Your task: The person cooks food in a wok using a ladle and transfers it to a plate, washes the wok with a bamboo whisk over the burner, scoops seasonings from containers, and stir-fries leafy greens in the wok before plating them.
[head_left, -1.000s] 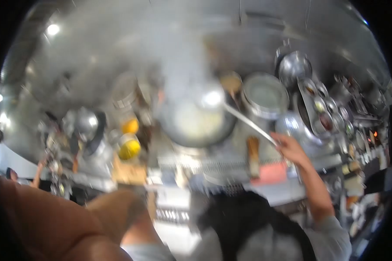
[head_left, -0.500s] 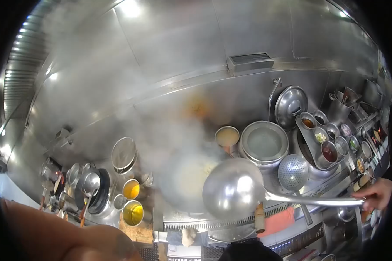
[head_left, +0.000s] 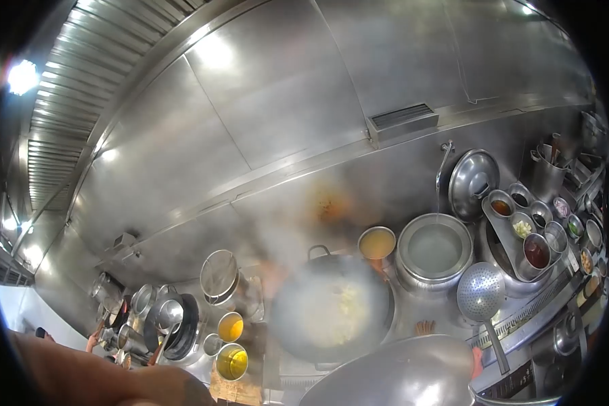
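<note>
Close to the camera at the bottom, a large shiny ladle bowl (head_left: pixel 399 375) partly covers the stove front. Its handle runs to the right along the bottom edge, and my right hand is out of view. Behind the ladle, a large wok (head_left: pixel 382 311) holds pale food (head_left: pixel 348 314), blurred by steam. My bare left arm (head_left: pixel 95 372) fills the lower left corner near the lens, with its hand out of view. Right of the wok are a perforated strainer (head_left: pixel 481 291) and a large pot of cloudy liquid (head_left: pixel 434 249).
Containers of yellow liquid (head_left: pixel 232 362) stand left of the wok, near a wire strainer (head_left: pixel 219 274). Farther left are stacked dark woks (head_left: pixel 189 331) and another person's arm (head_left: pixel 93 340). On the right are a lid (head_left: pixel 474 184) and a tray of seasoning cups (head_left: pixel 501 223).
The view has tilted and shifted. The ladle has come nearer the camera, low in the frame, away from the wok. My right hand has left the view. Steam over the wok looks thinner.
</note>
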Demonstrator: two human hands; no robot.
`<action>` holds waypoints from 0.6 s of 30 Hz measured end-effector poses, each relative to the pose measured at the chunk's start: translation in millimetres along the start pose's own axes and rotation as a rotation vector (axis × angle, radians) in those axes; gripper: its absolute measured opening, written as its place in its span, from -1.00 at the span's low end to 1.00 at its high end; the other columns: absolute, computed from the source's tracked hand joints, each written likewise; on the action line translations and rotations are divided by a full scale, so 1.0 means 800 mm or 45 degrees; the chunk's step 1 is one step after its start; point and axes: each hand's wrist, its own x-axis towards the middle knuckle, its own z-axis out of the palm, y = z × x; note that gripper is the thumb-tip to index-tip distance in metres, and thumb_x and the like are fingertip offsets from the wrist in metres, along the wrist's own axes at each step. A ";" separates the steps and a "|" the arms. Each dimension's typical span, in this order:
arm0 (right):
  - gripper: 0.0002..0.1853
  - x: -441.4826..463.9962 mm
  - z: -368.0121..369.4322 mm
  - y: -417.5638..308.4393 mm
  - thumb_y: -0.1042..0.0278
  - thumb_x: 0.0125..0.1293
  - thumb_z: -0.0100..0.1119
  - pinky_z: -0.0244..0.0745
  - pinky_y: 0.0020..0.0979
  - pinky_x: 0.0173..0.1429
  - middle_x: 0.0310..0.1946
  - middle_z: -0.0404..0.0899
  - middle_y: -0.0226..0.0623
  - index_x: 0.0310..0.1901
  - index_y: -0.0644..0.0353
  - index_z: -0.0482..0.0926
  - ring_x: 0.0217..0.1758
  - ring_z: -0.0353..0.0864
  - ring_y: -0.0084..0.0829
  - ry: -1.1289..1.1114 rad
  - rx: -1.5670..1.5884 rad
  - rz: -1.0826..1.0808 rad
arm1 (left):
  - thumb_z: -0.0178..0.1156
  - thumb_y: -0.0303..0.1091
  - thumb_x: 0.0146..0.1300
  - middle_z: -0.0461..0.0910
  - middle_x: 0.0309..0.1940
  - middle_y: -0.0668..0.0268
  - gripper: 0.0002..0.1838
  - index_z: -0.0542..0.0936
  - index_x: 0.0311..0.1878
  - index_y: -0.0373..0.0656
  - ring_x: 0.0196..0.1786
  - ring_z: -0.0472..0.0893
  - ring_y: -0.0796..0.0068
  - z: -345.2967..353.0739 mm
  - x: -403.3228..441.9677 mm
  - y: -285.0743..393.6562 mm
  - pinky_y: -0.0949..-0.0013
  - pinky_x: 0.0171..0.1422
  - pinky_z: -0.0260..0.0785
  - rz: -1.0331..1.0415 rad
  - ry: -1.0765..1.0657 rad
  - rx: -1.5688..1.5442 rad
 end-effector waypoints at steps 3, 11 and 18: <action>-0.51 0.008 -0.001 0.000 0.52 0.35 0.17 0.52 -0.42 -0.28 -0.22 0.67 -0.23 0.32 0.18 0.45 -0.36 0.63 -0.40 -0.011 0.005 -0.010 | 0.09 -0.13 0.42 0.57 -0.13 -0.01 -0.51 0.40 0.24 -0.30 -0.28 0.54 0.33 -0.002 -0.002 0.003 0.34 -0.23 0.45 -0.014 -0.016 -0.001; -0.52 0.017 0.006 0.001 0.51 0.37 0.15 0.52 -0.42 -0.32 -0.22 0.65 -0.24 0.32 0.18 0.42 -0.37 0.63 -0.40 0.035 0.015 -0.041 | 0.08 -0.13 0.42 0.56 -0.13 -0.01 -0.51 0.39 0.24 -0.28 -0.27 0.55 0.32 -0.008 -0.003 0.009 0.34 -0.23 0.46 -0.028 -0.003 0.010; -0.52 0.023 0.009 0.009 0.50 0.38 0.13 0.51 -0.42 -0.35 -0.22 0.63 -0.24 0.33 0.18 0.39 -0.38 0.63 -0.40 0.043 0.054 -0.040 | 0.08 -0.13 0.42 0.56 -0.13 0.00 -0.51 0.39 0.25 -0.27 -0.27 0.55 0.31 -0.011 -0.003 0.013 0.33 -0.23 0.46 -0.033 -0.024 0.024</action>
